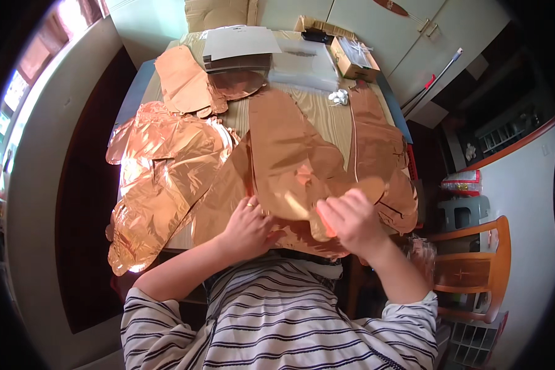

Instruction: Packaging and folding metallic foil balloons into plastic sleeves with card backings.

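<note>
A large flat copper-coloured foil balloon [290, 145] lies across the middle of the table, its near end at the table's front edge. My left hand [250, 227], a ring on one finger, is closed on the foil near that edge. To its right my right hand [353, 227] is closed on the balloon's lifted, folded edge and looks slightly blurred. A bright orange-red patch shows by its fingers; whether it is foil or a separate thing I cannot tell. More copper foil lies beneath and between my hands.
Crinkled copper foil balloons [160, 166] cover the left side, another foil balloon [379, 142] the right. At the back are a grey-white sheet [240, 42], clear plastic bags [302, 68], a small carton [354, 58] and a white clump [338, 97]. A wooden chair [496, 271] stands at the right.
</note>
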Demonstrator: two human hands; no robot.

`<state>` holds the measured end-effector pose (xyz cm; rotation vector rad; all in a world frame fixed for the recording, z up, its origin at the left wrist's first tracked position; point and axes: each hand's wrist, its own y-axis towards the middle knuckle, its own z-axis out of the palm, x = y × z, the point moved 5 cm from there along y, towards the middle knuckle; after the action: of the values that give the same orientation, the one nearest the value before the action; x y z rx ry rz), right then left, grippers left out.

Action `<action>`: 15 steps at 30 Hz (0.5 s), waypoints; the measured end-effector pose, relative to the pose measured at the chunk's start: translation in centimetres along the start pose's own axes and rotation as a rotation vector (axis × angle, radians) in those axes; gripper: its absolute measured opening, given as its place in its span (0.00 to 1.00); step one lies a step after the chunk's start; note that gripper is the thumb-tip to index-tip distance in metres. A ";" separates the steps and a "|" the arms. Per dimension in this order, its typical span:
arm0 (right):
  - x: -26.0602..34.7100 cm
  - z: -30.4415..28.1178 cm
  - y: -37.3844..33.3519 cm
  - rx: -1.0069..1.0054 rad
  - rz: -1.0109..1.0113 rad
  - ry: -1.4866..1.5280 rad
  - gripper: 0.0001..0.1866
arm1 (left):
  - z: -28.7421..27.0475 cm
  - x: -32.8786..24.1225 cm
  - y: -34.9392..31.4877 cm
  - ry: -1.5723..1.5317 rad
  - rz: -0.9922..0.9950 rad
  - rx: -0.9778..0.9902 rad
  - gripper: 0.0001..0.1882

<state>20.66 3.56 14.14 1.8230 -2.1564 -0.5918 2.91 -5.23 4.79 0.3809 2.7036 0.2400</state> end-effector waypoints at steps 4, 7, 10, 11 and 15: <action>2.4 2.3 -3.7 0.063 0.042 -0.035 0.15 | -0.6 1.4 -0.6 0.032 0.044 -0.085 0.28; 4.1 2.9 -5.2 0.073 0.075 -0.037 0.16 | -0.6 0.9 -0.7 0.006 0.031 -0.078 0.29; 4.3 3.2 -5.9 0.072 0.100 -0.001 0.16 | -0.9 0.6 -0.7 -0.060 0.028 -0.105 0.27; 4.2 3.1 -5.7 0.056 0.092 -0.006 0.16 | -1.2 0.7 -0.8 -0.101 0.018 -0.125 0.26; 3.9 3.4 -5.4 0.025 0.075 -0.019 0.16 | -3.0 2.2 -1.3 -0.211 -0.021 -0.201 0.20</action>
<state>23.15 -0.52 8.41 1.7472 -2.2430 -0.5708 -0.56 -6.16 6.40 0.3002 2.4477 0.4364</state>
